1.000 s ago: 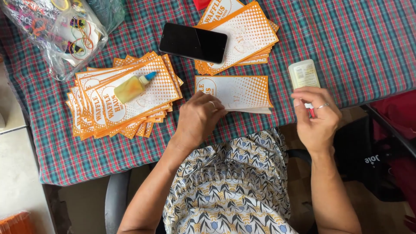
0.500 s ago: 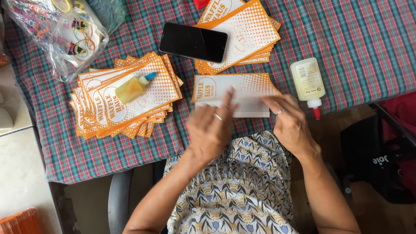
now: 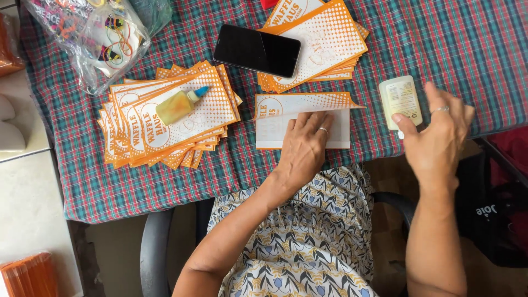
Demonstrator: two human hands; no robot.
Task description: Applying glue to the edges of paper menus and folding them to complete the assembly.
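The left hand (image 3: 303,151) lies flat, fingers spread, pressing down on an orange-and-white paper sleeve (image 3: 300,118) at the near edge of the plaid tablecloth (image 3: 456,49); the right hand (image 3: 437,140) hangs open and loose, gripping nothing, just beside a white glue bottle (image 3: 400,100); a fanned stack of sleeves (image 3: 165,118) with a small yellow bottle (image 3: 180,104) on top sits to the left; a black phone (image 3: 257,50) lies farther back.

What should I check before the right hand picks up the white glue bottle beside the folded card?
1. Left hand pins the folded card: ok.
2. Right hand empty, fingers spread: ok.
3. White glue bottle lies flat on the plaid tablecloth, within reach: ok.
4. Bottle cap on: cannot tell, the hand hides it.
5. Black phone apart from the card: ok.
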